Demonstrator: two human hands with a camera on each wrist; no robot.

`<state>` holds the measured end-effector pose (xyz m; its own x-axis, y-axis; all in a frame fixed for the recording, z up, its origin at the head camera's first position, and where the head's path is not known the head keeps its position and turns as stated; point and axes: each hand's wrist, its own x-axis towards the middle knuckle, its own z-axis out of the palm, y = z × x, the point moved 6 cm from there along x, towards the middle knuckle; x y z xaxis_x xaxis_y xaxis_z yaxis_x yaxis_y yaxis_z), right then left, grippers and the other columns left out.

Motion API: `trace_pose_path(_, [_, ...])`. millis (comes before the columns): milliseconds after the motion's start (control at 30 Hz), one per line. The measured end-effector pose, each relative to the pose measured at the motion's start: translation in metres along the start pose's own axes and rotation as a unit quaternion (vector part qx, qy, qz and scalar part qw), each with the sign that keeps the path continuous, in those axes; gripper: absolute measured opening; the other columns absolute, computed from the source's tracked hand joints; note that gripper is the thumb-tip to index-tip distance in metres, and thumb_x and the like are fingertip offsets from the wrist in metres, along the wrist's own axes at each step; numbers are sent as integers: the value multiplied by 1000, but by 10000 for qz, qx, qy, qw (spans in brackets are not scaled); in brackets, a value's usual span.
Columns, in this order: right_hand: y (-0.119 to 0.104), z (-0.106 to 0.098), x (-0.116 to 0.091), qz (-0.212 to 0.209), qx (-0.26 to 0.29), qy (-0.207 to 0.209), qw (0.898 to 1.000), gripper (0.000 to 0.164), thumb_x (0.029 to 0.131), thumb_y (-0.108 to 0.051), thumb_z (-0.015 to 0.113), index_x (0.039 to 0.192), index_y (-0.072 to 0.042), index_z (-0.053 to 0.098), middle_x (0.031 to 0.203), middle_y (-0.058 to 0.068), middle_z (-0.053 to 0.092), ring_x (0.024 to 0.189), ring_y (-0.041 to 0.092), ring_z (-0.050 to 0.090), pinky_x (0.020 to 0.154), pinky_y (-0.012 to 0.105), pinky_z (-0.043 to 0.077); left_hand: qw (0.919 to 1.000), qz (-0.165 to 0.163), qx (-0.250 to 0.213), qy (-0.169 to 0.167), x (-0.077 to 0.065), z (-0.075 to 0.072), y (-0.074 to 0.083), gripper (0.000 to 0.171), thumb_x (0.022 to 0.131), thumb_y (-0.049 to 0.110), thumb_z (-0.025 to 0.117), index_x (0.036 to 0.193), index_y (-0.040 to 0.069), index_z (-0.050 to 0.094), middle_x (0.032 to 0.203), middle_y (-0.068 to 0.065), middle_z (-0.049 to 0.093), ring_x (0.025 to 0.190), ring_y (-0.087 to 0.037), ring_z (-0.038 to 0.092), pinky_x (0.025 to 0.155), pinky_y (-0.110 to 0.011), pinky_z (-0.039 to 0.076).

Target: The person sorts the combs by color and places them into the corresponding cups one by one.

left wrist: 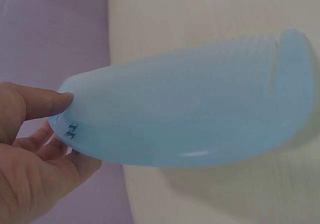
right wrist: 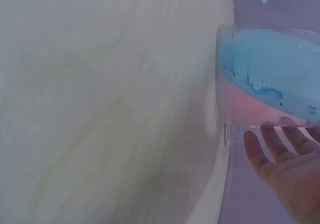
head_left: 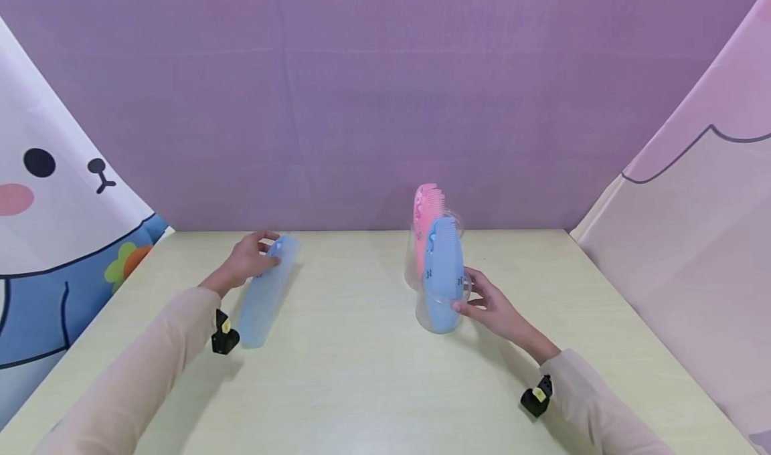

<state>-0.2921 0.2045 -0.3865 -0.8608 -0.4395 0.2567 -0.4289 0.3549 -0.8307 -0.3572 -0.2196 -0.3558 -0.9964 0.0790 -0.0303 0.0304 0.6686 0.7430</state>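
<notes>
My left hand [head_left: 255,254] pinches one end of a translucent light-blue comb [head_left: 268,301] at the left of the table, thumb on one face and fingers behind. In the left wrist view the comb [left wrist: 190,103] shows its toothed edge upward and a small dark print by the fingers. My right hand [head_left: 490,308] holds the side of a clear mug [head_left: 424,314], with the thumb across its front. A second blue comb [head_left: 444,261] stands upright inside that mug. Right behind, a pink comb [head_left: 423,207] stands in another clear mug [head_left: 411,267].
The pale wooden table [head_left: 355,381] meets a purple cloth backdrop [head_left: 337,107] at its back edge. A printed cartoon cloth [head_left: 66,241] hangs at the left, a pink-and-white one [head_left: 680,241] at the right. Both mugs stand close together, right of centre.
</notes>
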Motion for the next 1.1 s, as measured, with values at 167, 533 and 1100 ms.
trace_pose_path(167, [0, -1, 0, -3, -7, 12, 10000, 63, 86, -11, 61, 140, -6, 28, 133, 21, 43, 115, 40, 48, 85, 44, 49, 9995, 98, -293, 54, 2, -2, 13, 52, 86, 7, 56, 132, -3, 33, 124, -28, 45, 107, -38, 49, 85, -49, 49])
trace_pose_path(533, [0, 0, 0, -25, 6, 15, 10000, 62, 86, -10, 60, 140, -7, 28, 134, 21, 42, 115, 40, 48, 86, 45, 48, 9918, 376, -1148, 420, -1, 5, 45, 53, 85, 1, 56, 133, -1, 32, 128, -26, 45, 113, -39, 49, 91, -49, 47])
trace_pose_path(1100, [-1, 1, -1, -48, -20, 41, 10000, 63, 86, -10, 61, 140, -7, 28, 134, 21, 42, 115, 40, 48, 85, 43, 49, 9642, 1149, -2245, 819, -10, 34, 102, 53, 82, -2, 60, 129, 3, 35, 122, -20, 50, 107, -33, 55, 93, -43, 47])
